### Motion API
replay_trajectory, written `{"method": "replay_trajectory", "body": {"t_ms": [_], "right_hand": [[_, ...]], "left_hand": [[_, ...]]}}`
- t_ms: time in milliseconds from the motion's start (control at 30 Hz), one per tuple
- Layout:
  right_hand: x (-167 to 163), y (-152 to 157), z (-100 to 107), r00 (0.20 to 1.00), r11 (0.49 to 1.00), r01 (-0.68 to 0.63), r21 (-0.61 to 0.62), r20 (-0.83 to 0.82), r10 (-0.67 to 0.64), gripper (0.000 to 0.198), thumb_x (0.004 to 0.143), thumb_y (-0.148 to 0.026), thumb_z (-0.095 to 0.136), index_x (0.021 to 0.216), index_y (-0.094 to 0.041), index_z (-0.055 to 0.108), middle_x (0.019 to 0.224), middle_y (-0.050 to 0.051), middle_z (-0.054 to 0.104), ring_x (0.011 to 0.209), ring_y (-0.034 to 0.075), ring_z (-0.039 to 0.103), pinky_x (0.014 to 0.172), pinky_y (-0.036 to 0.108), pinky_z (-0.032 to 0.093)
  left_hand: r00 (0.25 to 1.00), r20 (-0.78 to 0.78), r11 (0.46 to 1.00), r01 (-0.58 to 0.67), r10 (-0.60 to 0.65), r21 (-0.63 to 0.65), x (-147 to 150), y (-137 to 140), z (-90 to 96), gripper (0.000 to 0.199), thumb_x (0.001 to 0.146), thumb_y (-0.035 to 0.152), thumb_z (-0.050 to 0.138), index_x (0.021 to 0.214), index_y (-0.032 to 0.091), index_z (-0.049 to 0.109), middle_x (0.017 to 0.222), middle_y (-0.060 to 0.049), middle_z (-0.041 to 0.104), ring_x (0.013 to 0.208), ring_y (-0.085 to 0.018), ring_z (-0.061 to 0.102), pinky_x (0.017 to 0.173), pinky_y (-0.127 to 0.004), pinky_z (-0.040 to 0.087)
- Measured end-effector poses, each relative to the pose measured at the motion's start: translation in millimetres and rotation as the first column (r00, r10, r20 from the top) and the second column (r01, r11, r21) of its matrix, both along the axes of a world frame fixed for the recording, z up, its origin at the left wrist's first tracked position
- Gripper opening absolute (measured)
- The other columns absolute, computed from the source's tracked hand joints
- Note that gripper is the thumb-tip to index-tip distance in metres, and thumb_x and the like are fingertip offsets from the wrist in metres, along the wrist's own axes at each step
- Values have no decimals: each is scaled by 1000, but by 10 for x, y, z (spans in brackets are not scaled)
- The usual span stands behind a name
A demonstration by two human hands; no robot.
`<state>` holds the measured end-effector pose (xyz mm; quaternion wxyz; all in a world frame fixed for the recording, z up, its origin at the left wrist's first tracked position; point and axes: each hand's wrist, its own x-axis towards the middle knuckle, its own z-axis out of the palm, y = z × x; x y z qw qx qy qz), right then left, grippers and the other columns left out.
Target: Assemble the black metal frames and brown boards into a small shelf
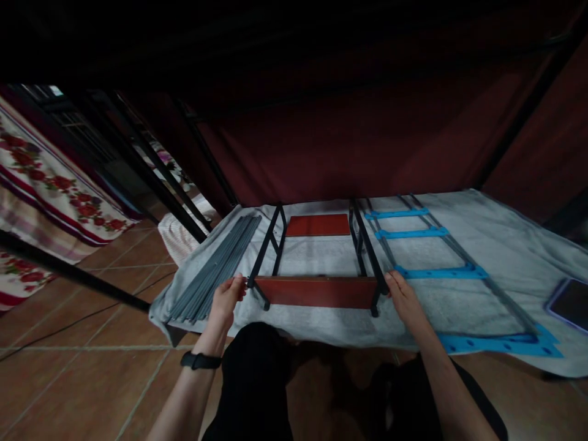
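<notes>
Piece (pixel 247 282) beside left hand (pixel 228 296) too small to tell, phone (pixel 570 304) cut by right edge

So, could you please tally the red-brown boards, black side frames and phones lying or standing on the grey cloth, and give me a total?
Red-brown boards: 2
Black side frames: 2
Phones: 1
Total: 5

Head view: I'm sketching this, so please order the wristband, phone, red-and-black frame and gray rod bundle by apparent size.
Largest to smallest:
1. red-and-black frame
2. gray rod bundle
3. phone
4. wristband
</notes>
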<state>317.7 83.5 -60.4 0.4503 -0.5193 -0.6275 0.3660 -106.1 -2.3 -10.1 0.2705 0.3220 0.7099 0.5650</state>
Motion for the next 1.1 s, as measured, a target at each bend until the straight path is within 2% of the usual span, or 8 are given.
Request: {"method": "replay_trajectory", "body": {"t_ms": [233,400,600,667,733,867,967,1100], "right_hand": [[25,46,-142,997,998,66,-4,48,-66,42,89,-62,43,87,-22,57,72,2,58,67,19,54,67,33,47],[35,82,-233,987,986,163,-39,4,-163,50,85,-62,50,105,-19,64,105,11,67,81,22,61,73,35,52],[-6,90,-227,976,973,204,-109,-55,-211,52,82,-62,53,109,-20,66,118,13,66,101,28,62,78,38,54],[-14,72,-192,976,972,204,-112,-54,-211,49,82,-61,52,105,-20,65,114,13,66,98,27,62,75,37,54],[-9,48,-155,984,981,173,-86,-24,-176,43,84,-61,50,95,-22,63,98,9,67,88,24,61,72,34,51],[24,23,-112,997,997,79,-12,7,-79,35,89,-57,46,81,-24,54,73,0,54,71,18,52,67,30,44],[37,36,-113,999,999,35,21,-1,-35,33,90,-54,45,78,-24,50,70,-2,48,68,17,49,65,29,41],[31,54,-115,999,999,48,0,4,-48,33,91,-54,44,77,-24,49,69,-2,48,68,17,48,63,29,41]], "left_hand": [[972,229,999,52,-51,4,6,107,-73,48,53,54,82,66,16,56,53,5,49,44,-5,38,46,-19,28],[980,162,989,102,-118,104,-82,114,-163,39,59,47,79,72,16,60,57,5,49,49,-6,37,50,-20,29],[975,115,968,167,-190,185,-15,58,-182,29,71,43,73,77,19,59,68,3,53,57,-9,43,56,-21,35],[973,121,966,169,-195,198,-2,47,-175,29,70,42,75,78,19,60,68,3,53,58,-8,43,56,-21,35],[964,178,967,161,-197,200,-2,44,-176,33,67,44,77,78,18,60,69,3,54,57,-8,43,56,-21,35],[936,301,978,142,-182,150,-26,61,-186,42,65,52,78,70,17,56,64,4,51,53,-7,41,53,-21,33],[945,296,989,116,-138,92,-45,85,-173,42,61,49,81,67,17,53,59,6,47,50,-6,37,51,-20,28],[956,244,980,125,-161,157,-55,102,-174,33,61,40,79,70,18,55,65,4,52,55,-7,41,54,-20,30]]}}
